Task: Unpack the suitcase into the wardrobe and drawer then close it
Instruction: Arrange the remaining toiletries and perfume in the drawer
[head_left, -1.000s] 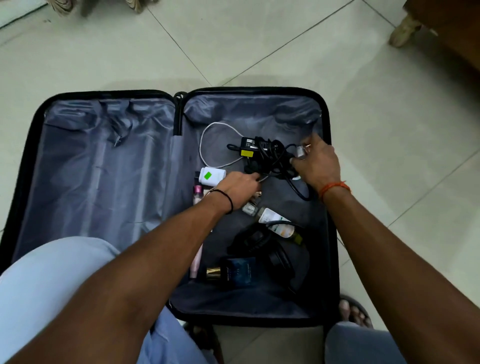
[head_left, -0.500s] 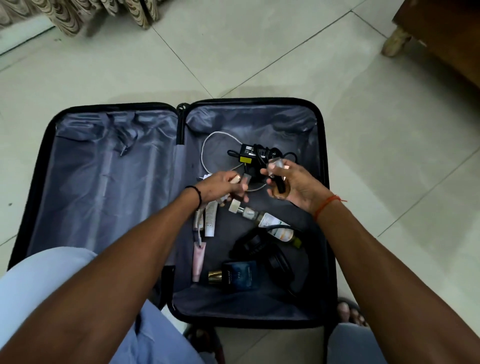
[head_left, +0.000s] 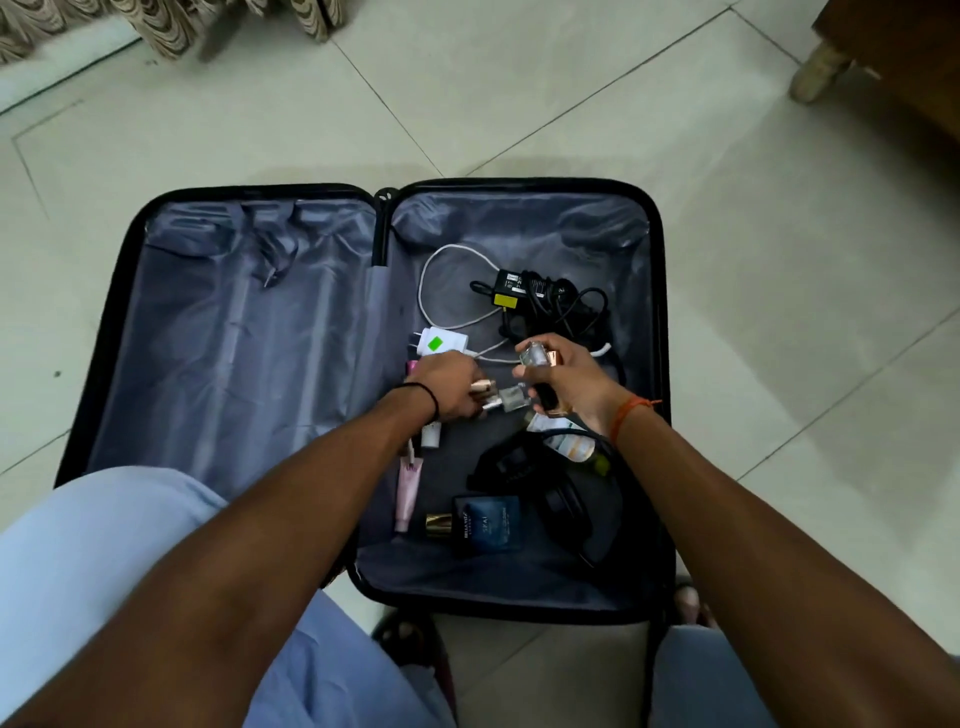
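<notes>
I logged the suitcase (head_left: 249, 332) lying open on the tile floor (head_left: 779, 260). Both forearms reached in over its right half. Left hand (head_left: 447, 382) was curled round small bottles (head_left: 501, 402) — a gold cap showed at the fingers. Right hand (head_left: 569, 384), palm turned inward, gripped a clear perfume bottle (head_left: 535, 356). The hands sat near each other, not touching. A blue perfume box (head_left: 488, 525) lay below them, a black charger (head_left: 530, 291) beyond.

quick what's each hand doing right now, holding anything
Left hand: fingers curled round small bottles with rose-gold caps.
Right hand: fingers curled round a small clear glass bottle, with more small bottles in the palm.
</notes>
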